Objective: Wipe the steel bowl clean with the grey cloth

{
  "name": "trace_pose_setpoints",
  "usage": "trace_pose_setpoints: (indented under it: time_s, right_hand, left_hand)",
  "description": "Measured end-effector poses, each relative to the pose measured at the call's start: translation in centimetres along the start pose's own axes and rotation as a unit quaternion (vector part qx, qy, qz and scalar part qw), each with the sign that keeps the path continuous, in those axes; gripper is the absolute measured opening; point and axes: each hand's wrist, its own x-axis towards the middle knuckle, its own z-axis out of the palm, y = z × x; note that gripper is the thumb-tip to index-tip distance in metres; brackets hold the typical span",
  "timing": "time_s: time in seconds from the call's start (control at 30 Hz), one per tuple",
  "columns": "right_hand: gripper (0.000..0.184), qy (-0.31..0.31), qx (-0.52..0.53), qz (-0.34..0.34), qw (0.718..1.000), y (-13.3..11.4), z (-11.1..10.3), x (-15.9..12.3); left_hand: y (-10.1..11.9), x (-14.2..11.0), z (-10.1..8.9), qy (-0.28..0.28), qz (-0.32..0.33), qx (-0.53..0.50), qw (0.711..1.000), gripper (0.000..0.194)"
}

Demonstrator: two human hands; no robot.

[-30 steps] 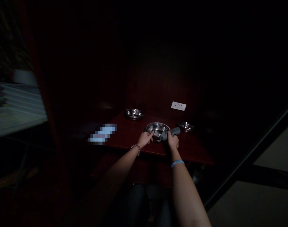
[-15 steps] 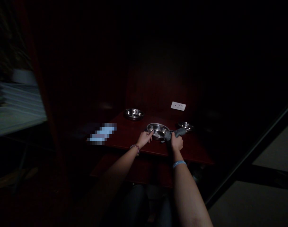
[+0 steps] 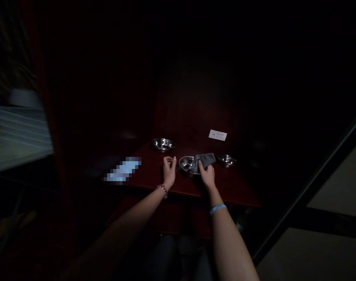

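Observation:
The scene is dark. A steel bowl (image 3: 185, 162) sits near the front of a dark red table (image 3: 224, 187). My right hand (image 3: 206, 175) grips a grey cloth (image 3: 204, 159) that lies over the bowl's right side. Just left of the bowl is my left hand (image 3: 169, 170), lifted clear of the rim with its fingers loosely curled and nothing in them. A beaded bracelet circles my left wrist and a blue band circles my right.
A second steel bowl (image 3: 163, 144) stands at the back left of the table and a third (image 3: 227, 159) at the right. On the wall behind is a white socket plate (image 3: 217, 135). A pale blurred patch (image 3: 123, 169) lies at the table's left end.
My left hand has let go of the bowl's rim and drawn back to the left. My right hand has brought the cloth from beside the bowl onto it.

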Motion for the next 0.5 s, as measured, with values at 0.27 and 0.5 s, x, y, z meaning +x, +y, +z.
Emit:
trace_pose_setpoints:
  time_s: [0.27,0.5]
  right_hand:
    - [0.051,-0.016,0.011,-0.013,1.000,-1.6,0.5,-0.2]
    - [0.051,-0.047,0.009,-0.016,0.999,-1.8,0.4,-0.2]
  left_hand:
    - [4.1,-1.4,3.0,-0.137,0.160,0.030,0.977,0.041]
    - [4.9,-1.3,2.5,-0.164,0.074,-0.062,0.982,0.029]
